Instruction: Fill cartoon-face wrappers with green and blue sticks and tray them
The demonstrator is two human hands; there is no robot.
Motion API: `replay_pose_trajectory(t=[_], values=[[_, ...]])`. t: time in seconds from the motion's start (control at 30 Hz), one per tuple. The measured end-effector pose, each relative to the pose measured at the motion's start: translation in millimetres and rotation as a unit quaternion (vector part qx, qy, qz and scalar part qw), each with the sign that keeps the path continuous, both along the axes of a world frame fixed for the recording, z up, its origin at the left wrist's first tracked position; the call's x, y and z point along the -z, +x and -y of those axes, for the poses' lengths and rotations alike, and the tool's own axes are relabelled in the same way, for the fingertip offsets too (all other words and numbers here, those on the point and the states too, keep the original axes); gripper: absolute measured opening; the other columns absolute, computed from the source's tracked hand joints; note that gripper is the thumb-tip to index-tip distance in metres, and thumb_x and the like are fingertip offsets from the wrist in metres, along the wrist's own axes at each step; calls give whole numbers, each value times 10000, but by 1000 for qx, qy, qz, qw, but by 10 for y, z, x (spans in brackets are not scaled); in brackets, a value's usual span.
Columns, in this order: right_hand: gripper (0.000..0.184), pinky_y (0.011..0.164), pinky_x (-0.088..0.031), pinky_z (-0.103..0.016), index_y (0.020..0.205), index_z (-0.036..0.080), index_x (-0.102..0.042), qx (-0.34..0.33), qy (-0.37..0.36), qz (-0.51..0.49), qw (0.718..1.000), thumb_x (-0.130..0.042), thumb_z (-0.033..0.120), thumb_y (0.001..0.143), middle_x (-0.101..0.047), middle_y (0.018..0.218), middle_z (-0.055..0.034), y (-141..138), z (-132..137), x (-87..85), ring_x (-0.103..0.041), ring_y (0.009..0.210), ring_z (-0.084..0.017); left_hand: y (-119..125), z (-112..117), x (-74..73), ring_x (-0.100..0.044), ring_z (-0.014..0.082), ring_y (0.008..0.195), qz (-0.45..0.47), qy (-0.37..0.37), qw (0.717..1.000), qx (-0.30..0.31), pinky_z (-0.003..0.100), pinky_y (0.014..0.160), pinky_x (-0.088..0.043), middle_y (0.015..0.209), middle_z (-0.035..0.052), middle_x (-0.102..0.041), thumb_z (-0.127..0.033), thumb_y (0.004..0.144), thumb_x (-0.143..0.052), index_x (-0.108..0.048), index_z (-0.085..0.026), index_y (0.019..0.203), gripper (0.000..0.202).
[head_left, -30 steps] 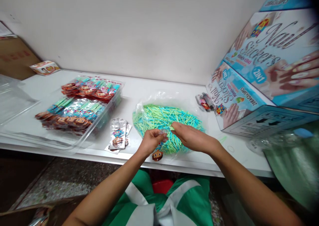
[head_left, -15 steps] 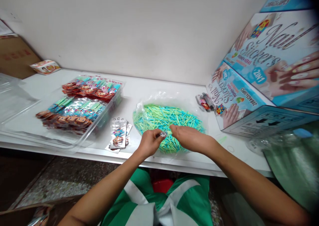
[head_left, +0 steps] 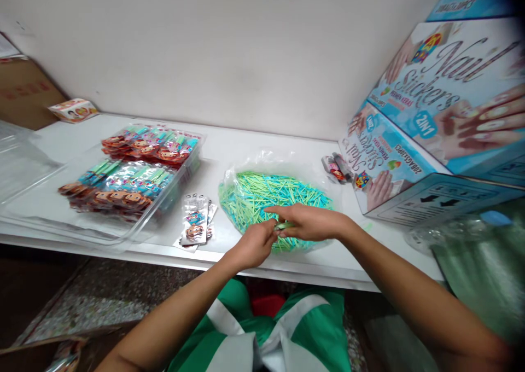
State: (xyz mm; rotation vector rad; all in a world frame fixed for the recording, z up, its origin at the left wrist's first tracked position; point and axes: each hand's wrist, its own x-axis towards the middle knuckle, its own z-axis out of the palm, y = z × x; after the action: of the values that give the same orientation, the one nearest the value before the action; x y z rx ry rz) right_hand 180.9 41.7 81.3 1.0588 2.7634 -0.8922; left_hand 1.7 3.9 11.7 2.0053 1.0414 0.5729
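A clear plastic bag (head_left: 283,158) full of thin green and blue sticks (head_left: 266,189) lies open in front of me. Over its near side my two hands meet. My right hand (head_left: 314,221) pinches a light green stick (head_left: 286,226), its end at the fingertips of my left hand (head_left: 257,244). The left fingers are closed on a small silvery sachet, now mostly hidden by them. To the left lies a short stack of silver sachets (head_left: 194,221) printed with a cartoon figure.
A clear plastic tray (head_left: 141,224) with rows of filled sachets (head_left: 123,189) stands on the left of the white table (head_left: 229,137). Blue Nail Stickers cartons (head_left: 451,87) rise at right, near small dark packets (head_left: 337,168) and a plastic bottle (head_left: 455,232). A small box (head_left: 74,110) sits at back left.
My right hand has come down with a green stick between its fingers. My left hand has shifted right and slightly nearer me, so the two hands now meet.
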Motion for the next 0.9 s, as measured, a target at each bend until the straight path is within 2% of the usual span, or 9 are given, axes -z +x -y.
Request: replay_pose_trajectory(t=[0.07, 0.17, 0.23, 0.3, 0.37, 0.43, 0.53, 0.67, 0.9], values=[[450, 743, -431, -277, 1299, 214, -452, 37, 11, -55, 998, -474, 371, 878, -668, 1021, -69, 13, -29, 15, -613, 897, -192, 9, 1, 48, -539, 112, 562, 104, -116, 988, 5, 226, 545, -399, 732, 23, -580, -400, 912, -327, -476, -167, 823, 290], [318, 738, -415, -279, 1101, 193, -572, 118, 86, -117, 982, -360, 359, 932, -662, 958, -65, -73, -31, 141, -604, 858, -177, 58, 1, 95, -532, 94, 504, 200, -247, 948, 28, 214, 501, -388, 704, 19, -588, -487, 869, -401, -487, -153, 837, 346], [300, 691, -405, -269, 986, 189, -593, 147, 115, -136, 973, -342, 347, 939, -652, 865, -52, -173, -29, 236, -592, 771, -162, 105, 6, 103, -566, 113, 518, 238, -299, 924, 34, 231, 522, -413, 706, 24, -613, -497, 824, -489, -489, -149, 911, 359], [298, 651, -394, -263, 911, 192, -592, 171, 118, -158, 965, -350, 365, 935, -622, 761, -30, -260, -35, 294, -566, 690, -148, 142, 13, 99, -598, 136, 557, 276, -326, 904, 10, 259, 574, -447, 709, 32, -632, -480, 778, -568, -496, -141, 935, 381], [308, 626, -397, -259, 922, 196, -581, 215, 81, -205, 951, -360, 410, 925, -609, 747, -16, -296, -43, 312, -551, 642, -132, 150, 16, 95, -618, 152, 599, 313, -345, 884, -37, 277, 625, -465, 706, 46, -643, -459, 745, -619, -526, -126, 863, 366], [337, 580, -408, -250, 968, 197, -567, 272, 4, -267, 924, -359, 457, 912, -619, 808, -15, -274, -36, 320, -539, 578, -108, 127, 16, 96, -632, 160, 626, 343, -373, 859, -79, 280, 645, -469, 730, 62, -654, -442, 732, -643, -547, -116, 814, 350], [312, 528, -423, -237, 944, 180, -580, 312, -122, -330, 883, -456, 454, 863, -627, 853, -21, -183, 13, 376, -529, 541, -90, 63, 12, 107, -640, 162, 630, 370, -411, 828, -92, 281, 642, -472, 761, 71, -663, -427, 732, -654, -570, -108, 855, 352], [203, 576, -446, -239, 807, 162, -608, 292, -184, -365, 865, -597, 362, 776, -590, 700, 9, -99, 96, 515, -551, 603, -109, 20, 14, 129, -630, 146, 578, 377, -419, 824, -63, 253, 588, -464, 736, 69, -658, -409, 737, -659, -572, -101, 876, 349], [137, 553, -394, -225, 742, 162, -595, 331, -143, -355, 862, -579, 297, 760, -539, 648, 31, -105, 134, 580, -483, 575, -90, 45, 49, 143, -640, 159, 570, 364, -398, 841, -48, 237, 538, -457, 789, 83, -671, -405, 779, -616, -497, -140, 1029, 383]])
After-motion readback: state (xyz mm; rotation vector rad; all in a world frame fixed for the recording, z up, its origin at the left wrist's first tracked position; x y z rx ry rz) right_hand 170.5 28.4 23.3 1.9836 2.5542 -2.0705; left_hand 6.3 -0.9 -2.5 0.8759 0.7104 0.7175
